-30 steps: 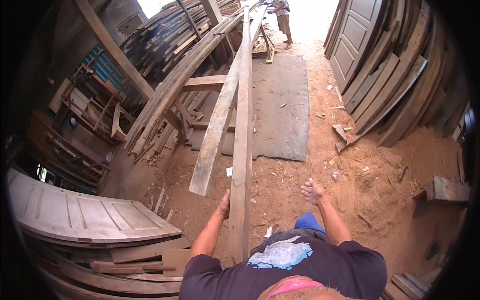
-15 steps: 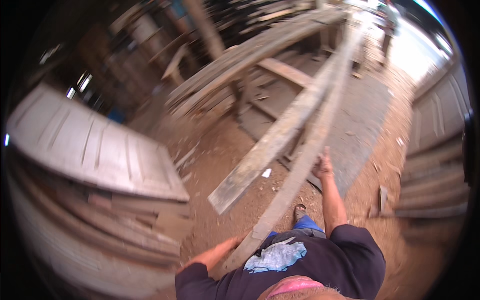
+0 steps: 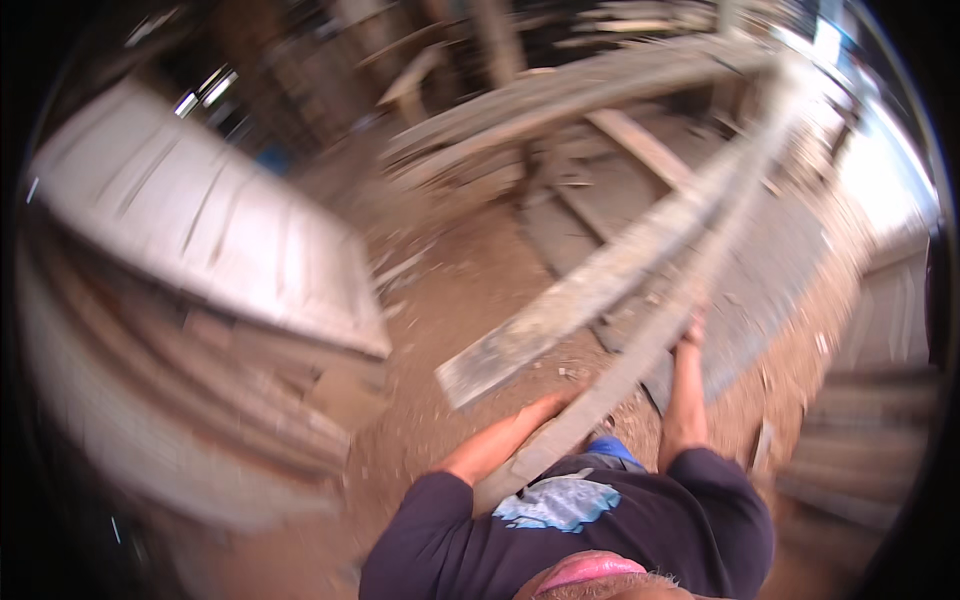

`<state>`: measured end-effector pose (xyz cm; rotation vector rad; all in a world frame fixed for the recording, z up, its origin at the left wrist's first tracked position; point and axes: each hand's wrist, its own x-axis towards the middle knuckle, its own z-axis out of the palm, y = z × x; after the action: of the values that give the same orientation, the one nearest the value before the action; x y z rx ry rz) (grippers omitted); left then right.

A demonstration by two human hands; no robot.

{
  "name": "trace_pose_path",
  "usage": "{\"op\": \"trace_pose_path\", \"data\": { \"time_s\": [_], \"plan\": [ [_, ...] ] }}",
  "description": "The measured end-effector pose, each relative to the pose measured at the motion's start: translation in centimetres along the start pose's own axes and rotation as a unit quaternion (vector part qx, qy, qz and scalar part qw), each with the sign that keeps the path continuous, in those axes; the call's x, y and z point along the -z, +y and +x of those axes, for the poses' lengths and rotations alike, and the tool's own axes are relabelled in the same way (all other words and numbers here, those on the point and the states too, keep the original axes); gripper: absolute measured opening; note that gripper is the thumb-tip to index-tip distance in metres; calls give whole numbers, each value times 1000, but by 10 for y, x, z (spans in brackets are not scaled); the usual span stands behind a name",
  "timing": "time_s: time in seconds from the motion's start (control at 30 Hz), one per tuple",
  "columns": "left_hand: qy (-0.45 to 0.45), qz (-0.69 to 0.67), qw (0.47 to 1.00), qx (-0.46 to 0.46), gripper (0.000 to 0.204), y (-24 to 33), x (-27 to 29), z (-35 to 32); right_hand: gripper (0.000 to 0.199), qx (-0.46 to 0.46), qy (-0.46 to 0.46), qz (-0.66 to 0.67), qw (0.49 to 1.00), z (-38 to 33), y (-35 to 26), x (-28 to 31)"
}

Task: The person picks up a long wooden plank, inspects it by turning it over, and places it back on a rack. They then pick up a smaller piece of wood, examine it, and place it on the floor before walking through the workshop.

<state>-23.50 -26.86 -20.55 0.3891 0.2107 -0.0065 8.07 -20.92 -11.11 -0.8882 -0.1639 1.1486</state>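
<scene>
Here the long plank [image 3: 640,350] rests between left hand [image 3: 555,405] and right hand [image 3: 690,330].

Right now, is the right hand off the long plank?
No, the right hand is up against the long plank, while the left hand meets it lower down, near the body.

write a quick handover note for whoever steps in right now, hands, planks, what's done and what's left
Left hand: under the near end of the long plank, bearing it.
Right hand: against the plank's right side, farther along. The blur hides both grips.
Plank: lifted at the near end, running up and away toward the timber stack; a second plank lies beside it to the left.
Done: near end raised.
Left: plank not yet set down.
</scene>
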Motion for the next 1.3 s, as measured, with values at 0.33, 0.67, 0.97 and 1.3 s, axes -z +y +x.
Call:
{"op": "trace_pose_path", "data": {
  "time_s": [0.33, 0.67, 0.97, 1.3],
  "plan": [
    [104, 69, 992, 26, 76, -8, -62, -81, 81, 2, -103, 134, 986, -81, 30, -28],
    [39, 30, 994, 93, 74, -130, -43, -284, 81, -63, -86, 124, 986, -263, 156, -70],
    [171, 22, 984, 34, 74, -131, -24, -320, 95, -208, -63, 138, 966, -378, 207, -99],
    [159, 89, 983, 10, 75, -28, -31, -187, 86, -168, 2, -162, 972, -355, 237, -75]
  ]
}}
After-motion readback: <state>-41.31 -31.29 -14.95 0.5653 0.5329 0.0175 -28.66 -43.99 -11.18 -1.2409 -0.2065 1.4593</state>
